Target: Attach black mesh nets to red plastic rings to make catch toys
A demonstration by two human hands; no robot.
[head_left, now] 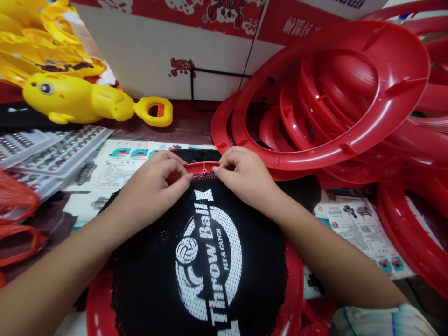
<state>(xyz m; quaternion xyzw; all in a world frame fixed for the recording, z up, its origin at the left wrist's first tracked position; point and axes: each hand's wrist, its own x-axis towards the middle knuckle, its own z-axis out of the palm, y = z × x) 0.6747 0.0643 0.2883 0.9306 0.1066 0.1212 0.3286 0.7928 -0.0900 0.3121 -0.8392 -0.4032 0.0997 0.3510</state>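
Observation:
A black mesh fabric with white "Throw Ball FLY & CATCH" print lies over a red plastic ring right in front of me. At the fabric's far edge, a short stretch of red rim with a small peg shows between my hands. My left hand pinches the mesh edge to the left of that peg, thumb against fingers. On the peg's other side, my right hand is likewise closed in a pinch on the mesh edge. Fingertips partly hide how the mesh meets the rim.
Red rings are heaped at the right, leaning near a white and red carton. A yellow fish-shaped toy lies left, beside trays of small round metallic pieces. Printed card sheets and red plastic bags lie around.

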